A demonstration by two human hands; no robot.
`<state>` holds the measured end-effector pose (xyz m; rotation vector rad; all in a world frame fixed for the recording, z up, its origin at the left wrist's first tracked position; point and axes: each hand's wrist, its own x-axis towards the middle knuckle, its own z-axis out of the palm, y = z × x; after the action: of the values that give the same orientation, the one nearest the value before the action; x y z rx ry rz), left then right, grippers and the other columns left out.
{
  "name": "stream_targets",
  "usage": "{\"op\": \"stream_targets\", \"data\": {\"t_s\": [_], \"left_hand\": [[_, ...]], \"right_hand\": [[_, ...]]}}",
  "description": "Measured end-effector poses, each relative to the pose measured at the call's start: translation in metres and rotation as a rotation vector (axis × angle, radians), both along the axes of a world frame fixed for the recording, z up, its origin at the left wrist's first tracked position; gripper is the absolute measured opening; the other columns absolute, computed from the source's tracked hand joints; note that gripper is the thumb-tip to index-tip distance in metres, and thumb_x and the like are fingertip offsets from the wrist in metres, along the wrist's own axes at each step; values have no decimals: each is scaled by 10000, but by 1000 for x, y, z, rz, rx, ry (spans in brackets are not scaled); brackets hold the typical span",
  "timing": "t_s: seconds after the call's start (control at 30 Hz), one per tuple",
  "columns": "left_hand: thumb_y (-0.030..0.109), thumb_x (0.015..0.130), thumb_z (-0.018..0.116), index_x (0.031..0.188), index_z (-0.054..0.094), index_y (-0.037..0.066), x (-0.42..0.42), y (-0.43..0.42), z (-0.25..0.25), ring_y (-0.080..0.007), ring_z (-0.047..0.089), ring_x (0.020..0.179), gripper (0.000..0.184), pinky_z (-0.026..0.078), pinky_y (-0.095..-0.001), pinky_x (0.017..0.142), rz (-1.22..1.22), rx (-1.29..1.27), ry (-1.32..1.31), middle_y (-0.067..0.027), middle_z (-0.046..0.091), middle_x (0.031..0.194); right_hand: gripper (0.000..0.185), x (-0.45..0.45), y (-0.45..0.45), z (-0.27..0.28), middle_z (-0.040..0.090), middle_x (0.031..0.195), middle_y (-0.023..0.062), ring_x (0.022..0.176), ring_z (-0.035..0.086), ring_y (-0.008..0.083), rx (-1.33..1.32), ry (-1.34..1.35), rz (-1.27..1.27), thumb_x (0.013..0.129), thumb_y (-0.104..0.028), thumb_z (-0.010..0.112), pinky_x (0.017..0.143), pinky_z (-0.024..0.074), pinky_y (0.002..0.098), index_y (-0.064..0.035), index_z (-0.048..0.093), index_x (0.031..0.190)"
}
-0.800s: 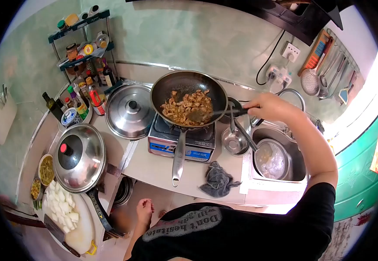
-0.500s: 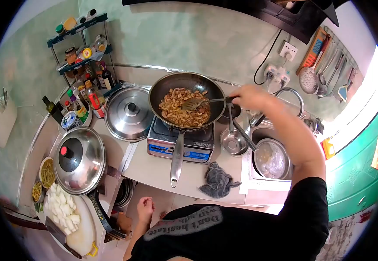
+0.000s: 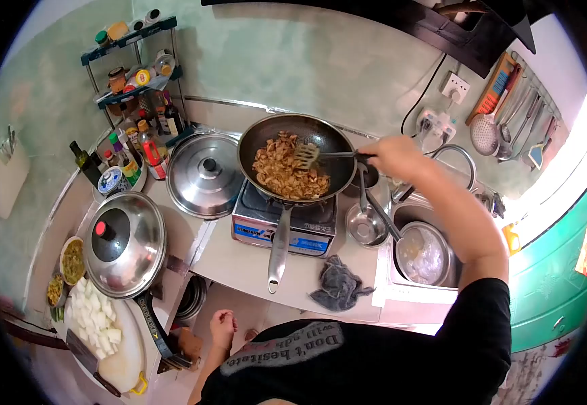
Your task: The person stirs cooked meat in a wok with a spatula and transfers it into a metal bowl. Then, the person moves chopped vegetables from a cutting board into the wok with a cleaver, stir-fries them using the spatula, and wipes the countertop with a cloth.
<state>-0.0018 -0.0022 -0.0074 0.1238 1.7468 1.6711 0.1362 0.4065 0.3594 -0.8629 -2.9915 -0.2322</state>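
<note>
My right hand (image 3: 389,158) is closed round the dark handle of a slotted spatula (image 3: 307,156). The spatula's head rests among browned meat pieces (image 3: 285,169) in a dark wok (image 3: 334,142). Under the wok stands a portable gas stove (image 3: 283,233), and the wok's steel handle (image 3: 279,256) points toward my body. Down by my side, away from the counter, my left hand (image 3: 223,329) has its fingers curled in; whether anything is inside them is hidden.
Left of the stove lie a steel lid (image 3: 202,192) and a lidded pan (image 3: 128,270). A board (image 3: 121,368) bears white chunks and a cleaver (image 3: 84,352). On the right are a ladle (image 3: 366,224), a grey cloth (image 3: 339,283) and a sink (image 3: 449,282).
My right hand has moved the spatula within the wok, and its slotted head now stands more upright at the right side of the meat. The meat has been shifted about. My left hand stays low.
</note>
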Motion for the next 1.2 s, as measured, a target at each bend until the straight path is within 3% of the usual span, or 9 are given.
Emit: {"op": "stream_targets", "data": {"t_s": [0.17,0.33,0.43,0.53,0.63,0.77,0.83,0.87,1.2], "left_hand": [[114,825,482,864,507,34,4,0,1,-110,475,497,93,397,-226,432,-21,-13,-38,-51,508,648],[121,826,483,869,507,35,7,2,-3,-110,481,509,99,400,-228,439,6,-9,-40,-50,512,661],[123,826,483,868,507,36,7,3,-1,-111,483,510,99,400,-229,441,5,-5,-32,-50,515,666],[121,825,482,866,507,36,4,-1,1,-113,485,507,98,401,-230,441,1,-10,-16,-52,517,665],[120,823,483,865,507,35,3,-8,-5,-115,487,505,98,403,-232,442,18,-23,-27,-53,517,663],[118,820,483,865,505,32,9,-12,-3,-117,490,509,100,402,-234,443,25,-56,-22,-54,518,663],[117,821,481,868,505,32,11,-12,3,-118,493,513,100,403,-234,445,12,-73,-27,-54,517,663],[116,821,479,871,504,33,11,-11,4,-118,495,518,100,404,-234,447,4,-84,-32,-54,517,663],[114,823,473,891,511,39,11,-2,1,-111,488,524,109,406,-232,464,3,-63,-21,-55,525,675]], "right_hand": [[297,25,-11,54,606,849,133,798,570,286,0,-258,-57,722,-195,557,720,444,372,-149,603,1011],[304,10,-5,11,607,855,150,764,578,279,-250,-272,-1,732,-202,561,706,438,364,-127,594,1024],[353,-9,8,-34,615,895,126,742,591,224,-269,-26,145,768,-248,534,697,457,327,-98,551,1088],[339,-25,15,-49,577,729,47,575,508,123,-837,282,-215,797,-262,511,557,434,263,-100,553,1092],[322,-22,29,-42,552,688,30,553,492,116,-853,354,-314,805,-247,496,525,424,256,-105,558,1087],[319,-32,33,-42,588,749,62,618,538,167,-685,403,-245,810,-231,497,587,444,284,-86,550,1090],[329,-38,27,-66,609,897,136,787,578,257,-406,202,-36,812,-247,487,721,449,324,-81,541,1091],[332,-40,16,-78,561,1018,172,952,531,319,-474,180,-73,799,-251,468,846,406,362,-96,554,1079],[336,10,-31,-30,587,951,138,873,552,307,-193,-150,-11,799,-256,461,743,437,394,-161,532,1113]]}}
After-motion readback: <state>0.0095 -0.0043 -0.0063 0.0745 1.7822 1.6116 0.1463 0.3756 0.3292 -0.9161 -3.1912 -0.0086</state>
